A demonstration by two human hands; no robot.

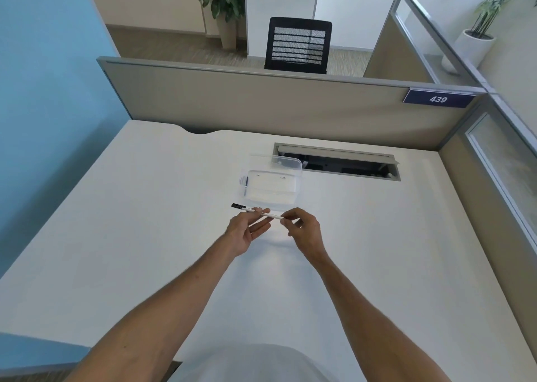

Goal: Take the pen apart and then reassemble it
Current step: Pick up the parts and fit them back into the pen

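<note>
Both bare hands hold one slim white pen (257,211) just above the white desk (145,207), a little past the middle of the view toward 12 o'clock. The left hand (244,232) lies palm-up with its fingers loosely spread, and the pen's barrel rests across the fingertips with the thumb closing on it from the far side. The right hand (302,227) has thumb and forefinger pinched together on the pen's end at 3 o'clock. The pen lies almost level, its black cap (238,206) jutting past the left hand toward 9 o'clock; whether any part has come loose cannot be told. Just beyond the pen, toward 12 o'clock, a clear plastic box (270,185) sits on the desk with a clear lid (286,162) propped at its far side. Toward 1 o'clock an open cable hatch (337,162) is cut into the desktop. Beige partitions (261,103) wall the desk, one carrying a blue plate (438,99) numbered 439. Beyond stand a black mesh chair (297,44) and potted plants (222,1).
</note>
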